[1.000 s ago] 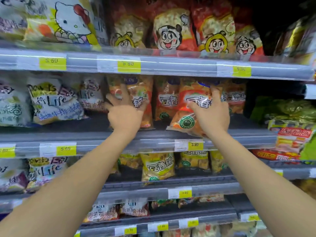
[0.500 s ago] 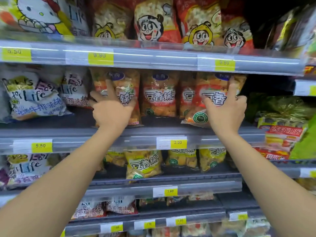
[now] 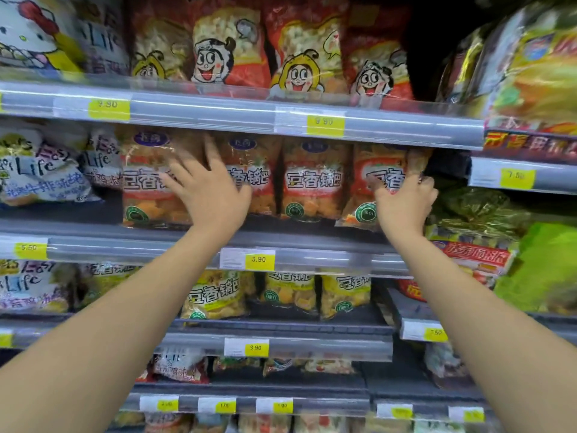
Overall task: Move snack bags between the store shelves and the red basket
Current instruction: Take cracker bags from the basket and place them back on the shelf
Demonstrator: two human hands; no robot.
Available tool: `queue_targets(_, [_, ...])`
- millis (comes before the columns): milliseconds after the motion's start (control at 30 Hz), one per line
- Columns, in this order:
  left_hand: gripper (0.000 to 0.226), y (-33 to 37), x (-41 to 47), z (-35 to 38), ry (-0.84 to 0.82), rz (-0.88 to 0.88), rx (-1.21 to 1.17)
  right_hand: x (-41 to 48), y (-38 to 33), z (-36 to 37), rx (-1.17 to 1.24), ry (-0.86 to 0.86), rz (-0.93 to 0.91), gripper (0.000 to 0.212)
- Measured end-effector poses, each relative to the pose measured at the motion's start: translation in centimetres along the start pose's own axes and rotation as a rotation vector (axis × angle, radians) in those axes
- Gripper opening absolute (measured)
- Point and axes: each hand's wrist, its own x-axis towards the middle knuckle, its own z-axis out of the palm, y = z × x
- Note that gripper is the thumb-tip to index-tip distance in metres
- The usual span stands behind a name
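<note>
A person's left hand (image 3: 207, 189), just to ten o'clock of frame centre, is released and fanned wide. Its straight fingers lie over the fronts of the two leftmost packs in a row of four orange snack bags (image 3: 313, 179) standing on the middle shelf (image 3: 93, 226); blur hides whether the palm presses them. At three o'clock of that hand, the right hand (image 3: 404, 201) grasps the rightmost orange bag (image 3: 370, 185), fingers curled round its right edge. That bag is tilted, its top leaning toward one o'clock, while its neighbours stand upright. Both bare forearms reach up from the frame's seven and five o'clock corners. On the shelf's front rail, at six o'clock of the row, a yellow price tag (image 3: 259, 259) reads 3.90. At twelve o'clock, the upper shelf (image 3: 203, 110) carries red cartoon bags (image 3: 231, 48) above tags marked 9.90. At six o'clock, yellow bags (image 3: 215, 295) with the same lettering stand on the next shelf down. At nine o'clock of the left hand, white bags (image 3: 40, 170) lettered "Life" lean on the same middle shelf. At three o'clock of the right hand, green packets (image 3: 477, 210) lie on a neighbouring rack.
</note>
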Motion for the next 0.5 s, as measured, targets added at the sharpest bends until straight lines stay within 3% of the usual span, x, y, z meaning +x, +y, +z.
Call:
queue_targets(100, [0.091,3.4,-1.5,0.6,-0.057,0.22,0.045,0.2,0.5,1.1,0.005,-0.011,-0.014,0.08])
queue_targets(167, [0.085,5.6,-1.8,0.8,-0.112,0.259,0.07,0.2,0.9,2.2,0.078,-0.036,-0.018,0.079])
queue_targets(233, [0.078,7.0,-1.2,1.3,-0.188,0.193,0.043,0.4,1.0,3.1,0.168,-0.063,0.031,0.083])
queue_targets(333, [0.088,7.3,0.6,2.8,-0.213,-0.004,-0.045,0.8,0.9,4.2,0.24,-0.04,0.094,0.087])
queue_targets(500, [0.097,5.8,2.6,5.1,-0.262,-0.169,-0.117,2.1,1.2,5.3,0.13,-0.071,0.099,0.087])
